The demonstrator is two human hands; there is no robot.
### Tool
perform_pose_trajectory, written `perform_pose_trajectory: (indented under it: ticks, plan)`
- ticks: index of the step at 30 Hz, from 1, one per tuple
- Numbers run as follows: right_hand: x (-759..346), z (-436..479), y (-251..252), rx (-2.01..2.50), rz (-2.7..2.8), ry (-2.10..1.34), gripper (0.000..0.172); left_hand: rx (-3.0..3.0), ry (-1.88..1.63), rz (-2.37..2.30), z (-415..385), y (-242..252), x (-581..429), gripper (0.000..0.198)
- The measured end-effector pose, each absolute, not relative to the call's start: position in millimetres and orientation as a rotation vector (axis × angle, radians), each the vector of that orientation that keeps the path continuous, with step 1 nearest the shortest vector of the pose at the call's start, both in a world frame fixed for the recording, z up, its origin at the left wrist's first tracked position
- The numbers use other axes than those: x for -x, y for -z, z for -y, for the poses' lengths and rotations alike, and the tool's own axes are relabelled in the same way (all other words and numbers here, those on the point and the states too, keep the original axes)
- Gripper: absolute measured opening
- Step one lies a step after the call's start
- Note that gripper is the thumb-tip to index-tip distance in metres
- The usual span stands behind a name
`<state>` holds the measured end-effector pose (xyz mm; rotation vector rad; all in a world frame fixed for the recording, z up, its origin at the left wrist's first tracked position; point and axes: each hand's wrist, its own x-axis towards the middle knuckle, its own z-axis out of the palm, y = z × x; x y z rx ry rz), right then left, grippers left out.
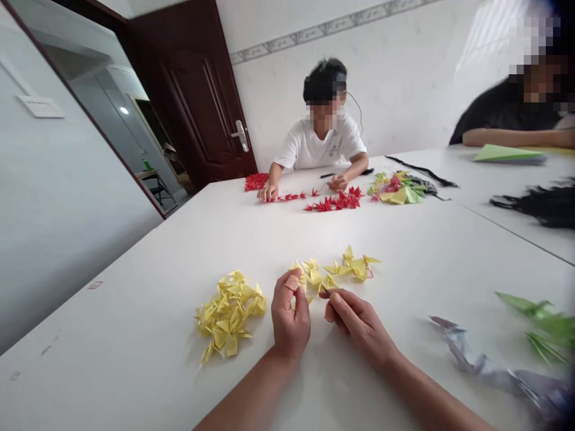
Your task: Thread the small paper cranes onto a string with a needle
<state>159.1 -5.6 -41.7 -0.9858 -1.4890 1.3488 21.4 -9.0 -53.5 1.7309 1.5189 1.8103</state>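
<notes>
L hand [291, 314], R hand [359, 328] pinching prob. crane [314, 276]

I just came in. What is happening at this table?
A person's left hand is at some yellow paper cranes, and the right hand pinches a small dark point beside them. A yellow pile lies to the left. Across the table, another person touches red paper cranes.

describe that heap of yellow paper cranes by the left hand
The heap of yellow origami cranes is a loose, tangled cluster of small folded paper birds, pale yellow and matte, with pointed wings and tails jutting out at many angles. It lies flat on the white table, just beside the person's left hand, apparently not touching it.
</notes>
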Motion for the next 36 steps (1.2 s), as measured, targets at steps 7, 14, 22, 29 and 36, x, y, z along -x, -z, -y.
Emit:
perform_pose_trajectory:
  ticks: [7,14,22,29,36]
  plan:
    - [-156,6,47,0.935,1.442,-1.403,0.046,-1.749,-1.719,-1.771,3,61,-10,0.034]
    - [-154,5,44,0.912,1.426,-1.392,0.045,-1.431,-1.450,-1.740,-1,64,-14,0.048]
    - [-153,7,41,0.920,1.438,-1.387,0.046,-1.518,-1.490,-1.634,-1,68,-13,0.043]
    - [-152,11,40,0.932,1.446,-1.335,0.047,-1.534,-1.488,-1.705,-2,70,-14,0.039]
    - [-155,8,49,0.907,1.457,-1.322,0.047,-1.617,-1.427,-1.716,1,61,-19,0.043]
